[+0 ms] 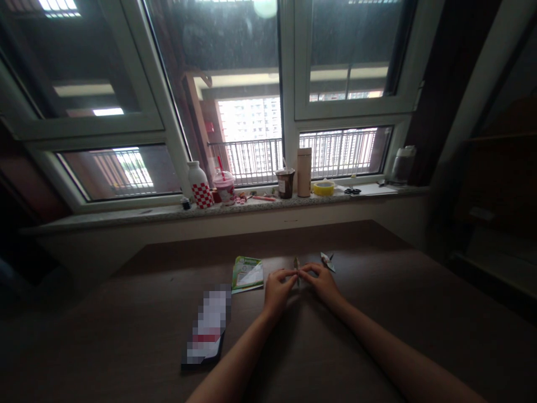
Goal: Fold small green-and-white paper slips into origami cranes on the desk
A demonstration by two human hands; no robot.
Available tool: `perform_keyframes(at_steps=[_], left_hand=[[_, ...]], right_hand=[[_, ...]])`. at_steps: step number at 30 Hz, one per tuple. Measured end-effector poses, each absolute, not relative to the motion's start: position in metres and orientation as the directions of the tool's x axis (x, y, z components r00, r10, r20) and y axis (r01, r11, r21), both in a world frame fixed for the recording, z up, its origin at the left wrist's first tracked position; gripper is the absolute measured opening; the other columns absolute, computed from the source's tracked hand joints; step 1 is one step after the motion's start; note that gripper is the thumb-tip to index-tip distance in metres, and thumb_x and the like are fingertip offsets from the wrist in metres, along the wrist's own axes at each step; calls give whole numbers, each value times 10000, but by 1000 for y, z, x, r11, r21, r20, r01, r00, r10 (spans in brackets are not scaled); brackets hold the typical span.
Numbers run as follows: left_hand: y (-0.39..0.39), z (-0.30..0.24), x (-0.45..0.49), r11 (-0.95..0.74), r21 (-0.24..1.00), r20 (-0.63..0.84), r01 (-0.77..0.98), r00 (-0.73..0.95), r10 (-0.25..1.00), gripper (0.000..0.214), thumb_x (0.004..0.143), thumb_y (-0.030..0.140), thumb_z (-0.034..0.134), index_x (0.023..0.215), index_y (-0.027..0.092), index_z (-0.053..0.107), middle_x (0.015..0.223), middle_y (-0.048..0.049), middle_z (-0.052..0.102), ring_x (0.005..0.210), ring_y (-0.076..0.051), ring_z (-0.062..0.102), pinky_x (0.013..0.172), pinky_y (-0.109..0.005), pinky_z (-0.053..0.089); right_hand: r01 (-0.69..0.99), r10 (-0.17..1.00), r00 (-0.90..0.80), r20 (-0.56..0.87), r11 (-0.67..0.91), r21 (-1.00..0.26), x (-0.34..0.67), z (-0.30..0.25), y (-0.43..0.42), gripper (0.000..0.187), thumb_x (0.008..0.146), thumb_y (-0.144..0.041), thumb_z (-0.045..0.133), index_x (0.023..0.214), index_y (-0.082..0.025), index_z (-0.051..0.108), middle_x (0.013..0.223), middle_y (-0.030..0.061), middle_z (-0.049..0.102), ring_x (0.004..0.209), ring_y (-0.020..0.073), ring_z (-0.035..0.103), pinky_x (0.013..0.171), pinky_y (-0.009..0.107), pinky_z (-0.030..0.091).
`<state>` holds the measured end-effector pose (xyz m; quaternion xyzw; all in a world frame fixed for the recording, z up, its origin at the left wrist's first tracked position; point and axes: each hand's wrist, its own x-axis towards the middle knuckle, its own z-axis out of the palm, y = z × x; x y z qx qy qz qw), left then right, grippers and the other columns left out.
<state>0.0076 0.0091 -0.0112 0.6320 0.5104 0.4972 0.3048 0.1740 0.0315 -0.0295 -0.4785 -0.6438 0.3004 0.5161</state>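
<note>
Over the middle of the table, my left hand (279, 291) and my right hand (323, 282) meet, fingertips pinched from both sides on a small thin piece that looks like folded paper (297, 264). It stands nearly edge-on to me, so its shape is hard to read. Just beyond my right hand lies a small pointed, folded-looking piece (328, 262) with a pale printed face. Left of my left hand is a flat green-and-white packet (247, 274) with print on it. A phone (203, 336) with a blurred-out screen lies nearer to me on the left.
The dark brown table (126, 330) ends before a stone windowsill (168, 211). Along the sill stand a checkered white bottle (201, 187), a pink drink cup (225, 187), a brown cup (285, 183), a tan flask (304, 172), yellow tape (323, 188) and black scissors (352, 191).
</note>
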Motion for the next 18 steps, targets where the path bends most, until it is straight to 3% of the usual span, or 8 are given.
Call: perform_keyframes(at_steps=[7,13,18], left_hand=[[7,-8,8,-305,902,321,305,-2,947,177,714,333,758,845,223,803,929,-85,785,1094,-294,656,1054,-493,438],[5,-6,10,-311,906,324,287,0,946,193,720,331,747,816,171,795,854,-85,778,876,-235,699,906,-403,529],[5,-5,10,-304,905,321,298,-8,947,143,717,268,731,803,172,794,825,-73,775,848,-223,693,882,-381,530]], right_hand=[[317,938,12,347,326,-891,173,-28,30,306,708,-534,708,758,-239,773,926,91,751,1105,307,611,1009,440,414],[299,947,13,321,303,-905,171,-23,27,376,678,-595,716,738,-230,783,900,94,758,1124,317,599,1022,438,400],[281,949,1,315,302,-911,171,-22,27,377,653,-590,740,756,-231,789,893,95,757,1141,323,583,1032,446,385]])
